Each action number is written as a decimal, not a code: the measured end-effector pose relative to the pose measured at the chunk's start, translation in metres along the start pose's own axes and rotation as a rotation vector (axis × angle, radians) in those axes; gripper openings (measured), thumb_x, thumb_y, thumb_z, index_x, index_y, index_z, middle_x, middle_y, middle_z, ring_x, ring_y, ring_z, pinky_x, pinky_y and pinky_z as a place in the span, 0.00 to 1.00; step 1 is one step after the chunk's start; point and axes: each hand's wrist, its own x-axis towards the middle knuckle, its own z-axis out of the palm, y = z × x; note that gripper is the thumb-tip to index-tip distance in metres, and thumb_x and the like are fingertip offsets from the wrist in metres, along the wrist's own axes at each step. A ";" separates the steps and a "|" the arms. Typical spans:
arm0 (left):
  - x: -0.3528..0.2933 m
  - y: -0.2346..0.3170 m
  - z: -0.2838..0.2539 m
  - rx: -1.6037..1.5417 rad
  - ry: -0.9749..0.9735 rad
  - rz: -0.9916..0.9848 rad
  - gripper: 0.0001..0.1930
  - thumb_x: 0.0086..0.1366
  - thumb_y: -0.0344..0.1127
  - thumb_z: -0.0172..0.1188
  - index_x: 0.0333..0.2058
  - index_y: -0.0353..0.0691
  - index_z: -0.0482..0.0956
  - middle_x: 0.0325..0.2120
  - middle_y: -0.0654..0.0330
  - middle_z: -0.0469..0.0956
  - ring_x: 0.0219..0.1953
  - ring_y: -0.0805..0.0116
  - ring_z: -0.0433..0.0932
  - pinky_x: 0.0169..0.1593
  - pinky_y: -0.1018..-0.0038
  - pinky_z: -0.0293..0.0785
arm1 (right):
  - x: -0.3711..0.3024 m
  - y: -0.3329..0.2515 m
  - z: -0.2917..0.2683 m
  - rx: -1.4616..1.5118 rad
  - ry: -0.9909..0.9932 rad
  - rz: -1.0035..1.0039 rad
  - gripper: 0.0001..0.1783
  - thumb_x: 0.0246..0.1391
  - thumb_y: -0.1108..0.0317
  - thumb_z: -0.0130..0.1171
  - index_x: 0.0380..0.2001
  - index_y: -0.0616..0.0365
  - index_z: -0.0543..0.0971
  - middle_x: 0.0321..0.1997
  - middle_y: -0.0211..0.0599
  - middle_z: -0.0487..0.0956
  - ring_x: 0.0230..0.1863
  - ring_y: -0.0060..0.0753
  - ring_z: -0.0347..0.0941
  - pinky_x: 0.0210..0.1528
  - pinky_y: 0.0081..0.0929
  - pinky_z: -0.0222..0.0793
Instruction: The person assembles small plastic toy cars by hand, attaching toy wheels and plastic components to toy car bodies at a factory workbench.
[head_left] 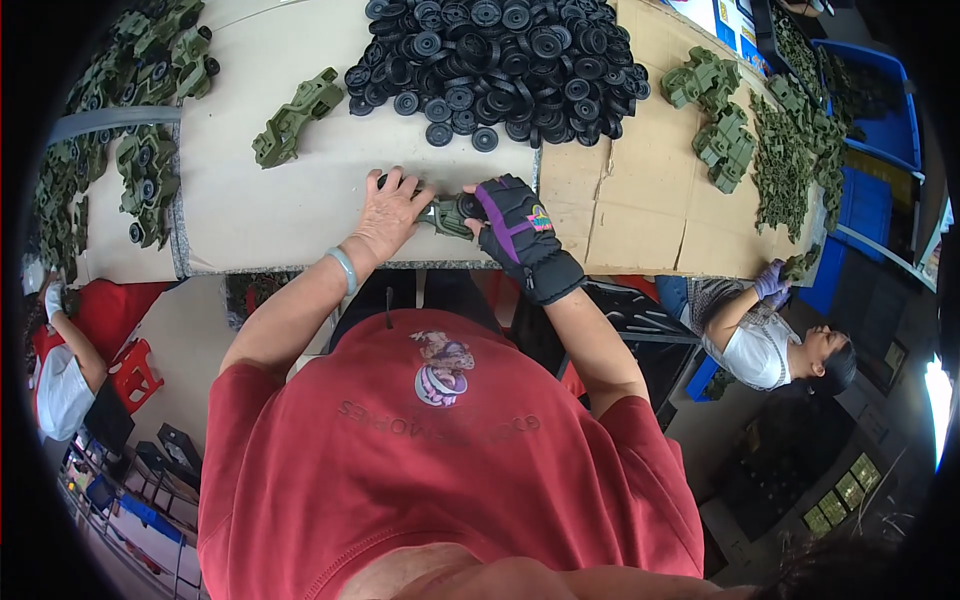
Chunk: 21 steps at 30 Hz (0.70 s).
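Note:
A dark green toy vehicle body [447, 217] lies at the table's near edge between my two hands. My left hand [390, 212], bare with a pale bangle at the wrist, curls its fingers over the left end of the vehicle. In a black and purple fingerless glove, my right hand [512, 228] grips the other end, thumb and fingers around a black wheel [469, 206] at its side. How far that wheel is seated is hidden. Another green toy vehicle [298, 118] rests farther off to the left.
A large heap of black wheels [500, 60] covers the far middle of the table. Green vehicle bodies [722, 145] and small green parts [785, 165] lie at right; wheeled vehicles [147, 185] fill the left. A co-worker [765, 335] handles parts at right, another [68, 375] sits left.

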 end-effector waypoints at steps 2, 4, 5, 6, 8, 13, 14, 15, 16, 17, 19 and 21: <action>-0.001 -0.001 0.004 0.019 0.010 0.006 0.39 0.53 0.41 0.78 0.66 0.54 0.75 0.56 0.59 0.74 0.65 0.52 0.67 0.68 0.42 0.58 | 0.008 -0.002 -0.002 -0.011 -0.031 -0.036 0.28 0.50 0.63 0.74 0.55 0.56 0.83 0.48 0.46 0.84 0.53 0.57 0.78 0.59 0.50 0.73; -0.001 -0.002 0.005 0.038 0.018 0.013 0.42 0.52 0.44 0.80 0.66 0.54 0.74 0.56 0.59 0.73 0.65 0.52 0.67 0.68 0.41 0.58 | 0.015 -0.001 -0.001 -0.022 -0.061 -0.070 0.27 0.50 0.62 0.75 0.54 0.56 0.83 0.48 0.46 0.84 0.53 0.57 0.78 0.58 0.50 0.74; 0.000 -0.002 0.005 0.040 0.026 0.016 0.41 0.52 0.44 0.80 0.66 0.54 0.74 0.56 0.60 0.73 0.65 0.52 0.67 0.68 0.41 0.58 | 0.018 0.001 0.001 -0.064 -0.108 -0.070 0.26 0.49 0.61 0.75 0.52 0.55 0.83 0.47 0.46 0.84 0.52 0.56 0.78 0.57 0.50 0.74; 0.001 -0.001 0.004 0.041 0.034 0.019 0.41 0.52 0.44 0.80 0.66 0.54 0.74 0.57 0.60 0.73 0.65 0.52 0.67 0.68 0.41 0.58 | 0.019 0.002 0.002 -0.107 -0.154 -0.070 0.25 0.49 0.60 0.75 0.50 0.55 0.84 0.46 0.46 0.84 0.51 0.56 0.79 0.56 0.50 0.74; 0.001 -0.001 0.004 0.030 0.026 0.008 0.41 0.52 0.44 0.80 0.65 0.54 0.74 0.57 0.59 0.73 0.65 0.52 0.67 0.69 0.42 0.58 | 0.023 -0.002 0.000 -0.133 -0.180 -0.055 0.23 0.49 0.60 0.75 0.48 0.55 0.84 0.45 0.46 0.84 0.50 0.55 0.79 0.54 0.51 0.75; -0.008 0.008 0.008 0.010 0.044 -0.026 0.41 0.52 0.42 0.79 0.65 0.51 0.74 0.56 0.57 0.73 0.66 0.51 0.67 0.70 0.44 0.58 | 0.011 -0.008 0.015 -0.144 -0.126 -0.006 0.21 0.49 0.58 0.76 0.44 0.55 0.83 0.43 0.46 0.84 0.48 0.56 0.79 0.53 0.51 0.75; -0.015 0.013 0.013 0.006 0.042 -0.037 0.41 0.51 0.42 0.79 0.65 0.49 0.74 0.56 0.57 0.73 0.66 0.51 0.67 0.69 0.45 0.59 | 0.002 -0.013 0.019 -0.116 -0.105 0.052 0.22 0.50 0.58 0.76 0.45 0.56 0.84 0.44 0.47 0.84 0.49 0.56 0.79 0.53 0.51 0.75; -0.019 0.016 0.019 0.002 0.040 -0.047 0.41 0.51 0.42 0.79 0.64 0.48 0.74 0.56 0.56 0.73 0.66 0.51 0.66 0.69 0.45 0.59 | -0.007 -0.015 0.024 -0.088 -0.084 0.110 0.22 0.50 0.58 0.76 0.46 0.56 0.84 0.44 0.47 0.84 0.49 0.56 0.79 0.53 0.51 0.74; -0.022 0.017 0.021 0.026 0.096 -0.045 0.39 0.50 0.42 0.79 0.62 0.46 0.75 0.55 0.56 0.73 0.67 0.50 0.66 0.68 0.45 0.60 | -0.014 -0.018 0.029 -0.072 -0.060 0.102 0.25 0.52 0.58 0.75 0.51 0.57 0.83 0.47 0.50 0.84 0.50 0.58 0.79 0.54 0.51 0.74; -0.022 0.017 0.023 0.022 0.099 -0.046 0.39 0.50 0.42 0.79 0.62 0.46 0.75 0.55 0.56 0.73 0.67 0.50 0.66 0.68 0.45 0.60 | -0.015 -0.017 0.032 -0.077 -0.062 0.101 0.25 0.52 0.58 0.75 0.51 0.57 0.83 0.47 0.50 0.84 0.50 0.58 0.79 0.54 0.51 0.74; -0.022 0.016 0.024 -0.045 0.087 -0.072 0.28 0.53 0.34 0.71 0.55 0.47 0.78 0.53 0.57 0.74 0.66 0.53 0.68 0.68 0.45 0.60 | -0.014 -0.017 0.034 0.019 0.122 0.017 0.28 0.54 0.59 0.74 0.57 0.59 0.81 0.50 0.53 0.83 0.50 0.61 0.79 0.54 0.51 0.74; -0.023 0.014 0.030 -0.039 0.124 -0.065 0.26 0.54 0.34 0.70 0.54 0.48 0.79 0.52 0.57 0.75 0.65 0.53 0.68 0.67 0.46 0.61 | 0.000 -0.017 0.029 0.074 0.070 0.122 0.27 0.62 0.55 0.69 0.57 0.63 0.79 0.53 0.56 0.81 0.55 0.61 0.77 0.58 0.52 0.72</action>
